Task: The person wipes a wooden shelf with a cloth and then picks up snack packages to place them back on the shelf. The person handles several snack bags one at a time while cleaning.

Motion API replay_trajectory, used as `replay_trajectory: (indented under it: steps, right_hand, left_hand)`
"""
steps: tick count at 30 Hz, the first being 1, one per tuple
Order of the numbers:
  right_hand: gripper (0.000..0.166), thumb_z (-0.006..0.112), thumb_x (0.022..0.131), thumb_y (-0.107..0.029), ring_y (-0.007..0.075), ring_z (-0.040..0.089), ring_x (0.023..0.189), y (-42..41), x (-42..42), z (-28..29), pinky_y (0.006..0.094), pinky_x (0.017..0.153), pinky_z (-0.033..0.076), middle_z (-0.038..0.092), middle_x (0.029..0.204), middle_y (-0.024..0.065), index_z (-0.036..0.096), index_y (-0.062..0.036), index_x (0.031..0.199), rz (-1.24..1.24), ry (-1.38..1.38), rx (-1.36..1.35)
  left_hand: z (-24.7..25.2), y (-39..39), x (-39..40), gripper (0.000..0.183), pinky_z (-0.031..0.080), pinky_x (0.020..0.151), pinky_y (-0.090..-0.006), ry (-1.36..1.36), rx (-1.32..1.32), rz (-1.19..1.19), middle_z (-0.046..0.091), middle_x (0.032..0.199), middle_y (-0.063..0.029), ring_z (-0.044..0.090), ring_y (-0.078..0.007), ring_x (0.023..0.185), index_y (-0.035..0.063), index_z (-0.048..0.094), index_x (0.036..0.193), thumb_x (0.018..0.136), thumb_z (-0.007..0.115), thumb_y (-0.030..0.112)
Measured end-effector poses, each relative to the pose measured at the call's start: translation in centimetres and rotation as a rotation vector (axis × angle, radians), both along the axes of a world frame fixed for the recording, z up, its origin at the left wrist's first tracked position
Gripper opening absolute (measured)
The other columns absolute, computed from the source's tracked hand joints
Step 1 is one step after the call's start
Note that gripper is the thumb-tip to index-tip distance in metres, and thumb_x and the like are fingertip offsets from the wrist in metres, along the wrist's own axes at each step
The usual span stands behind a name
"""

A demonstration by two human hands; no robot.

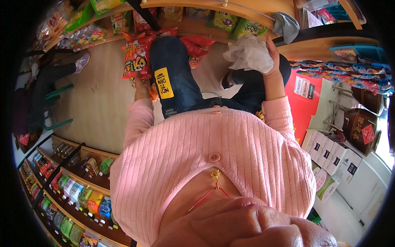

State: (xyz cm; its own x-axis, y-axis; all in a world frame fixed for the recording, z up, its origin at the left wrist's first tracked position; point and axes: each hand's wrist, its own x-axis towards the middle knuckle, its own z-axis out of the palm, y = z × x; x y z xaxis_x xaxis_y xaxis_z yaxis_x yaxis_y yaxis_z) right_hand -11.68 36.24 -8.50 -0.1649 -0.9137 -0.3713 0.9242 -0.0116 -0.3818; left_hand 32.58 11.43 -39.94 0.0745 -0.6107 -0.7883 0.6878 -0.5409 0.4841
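Note:
In my left hand point(142, 87) is a red snack bag point(135, 57), gripped near its lower end beside my bent knee. My right hand point(273, 58) holds a crumpled white cloth point(250, 53) in front of the shelf edge. Another red snack bag point(197, 48) is on the other side of that knee, partly hidden by it. Ahead of me, a low wooden shelf point(182, 27) carries several snack bags, among them a green bag of onion rings point(247, 29).
A grey cloth point(286, 27) hangs over the shelf edge at right. Another person's leg and purple shoe point(82, 63) are at left, near a green-legged stool point(58, 92). Drink bottles point(75, 191) line shelves behind me at left. White cartons point(330, 156) are stacked at right.

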Motion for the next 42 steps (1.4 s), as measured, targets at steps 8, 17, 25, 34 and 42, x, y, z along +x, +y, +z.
replay_trajectory:
  steps: [8,17,25,34,42]
  right_hand:
    - [0.050,0.048,0.089,-0.041,0.0311,0.062,0.092,-0.1,1.1,1.1,0.0395,0.084,0.049,0.063,0.100,0.0182,0.056,0.0046,0.106,-0.096,-0.024,-0.126]
    - [0.048,0.046,0.090,-0.035,0.0275,0.061,0.095,-1.7,3.1,2.4,0.0374,0.085,0.048,0.061,0.106,0.0185,0.052,0.0058,0.113,0.210,0.124,-0.281]
    - [0.064,0.072,0.074,-0.024,0.0172,0.052,0.107,0.4,2.6,3.3,0.0287,0.094,0.038,0.054,0.118,0.0095,0.044,-0.0005,0.126,0.315,0.876,-0.243]
    - [0.040,0.063,0.082,-0.016,0.0160,0.054,0.100,1.1,-1.1,-2.4,0.0258,0.085,0.042,0.058,0.112,0.0081,0.052,-0.0042,0.118,0.111,1.089,0.123]
    - [0.042,0.062,0.082,-0.019,0.0170,0.055,0.099,0.0,-1.6,-7.6,0.0285,0.087,0.042,0.059,0.107,0.0082,0.050,-0.0042,0.119,-0.185,1.950,0.193]
  left_hand:
    - [10.5,4.3,-2.6,0.034,0.046,0.075,-0.0292,-0.414,-0.323,0.184,0.058,0.100,-0.0096,0.057,-0.0166,0.092,0.0005,0.048,0.115,0.085,0.058,0.013]
    - [36.7,8.7,-16.2,0.049,0.047,0.078,-0.0274,-0.437,-1.479,-0.982,0.059,0.101,-0.0072,0.057,-0.0154,0.091,0.0041,0.048,0.120,0.074,0.066,0.003]
    - [33.9,10.9,-21.2,0.048,0.047,0.078,-0.0247,-0.361,-1.213,-1.180,0.062,0.102,-0.0053,0.058,-0.0121,0.088,0.0024,0.054,0.116,0.071,0.069,0.001]
    - [38.0,5.6,-19.4,0.022,0.048,0.081,-0.0317,-0.271,-1.047,-0.772,0.061,0.106,-0.0146,0.058,-0.0194,0.095,0.0024,0.054,0.110,0.089,0.052,0.008]
    - [40.7,7.4,-22.9,0.017,0.050,0.074,-0.0303,0.056,-1.188,-0.831,0.062,0.094,-0.0086,0.060,-0.0170,0.083,0.0029,0.056,0.103,0.092,0.050,0.014]
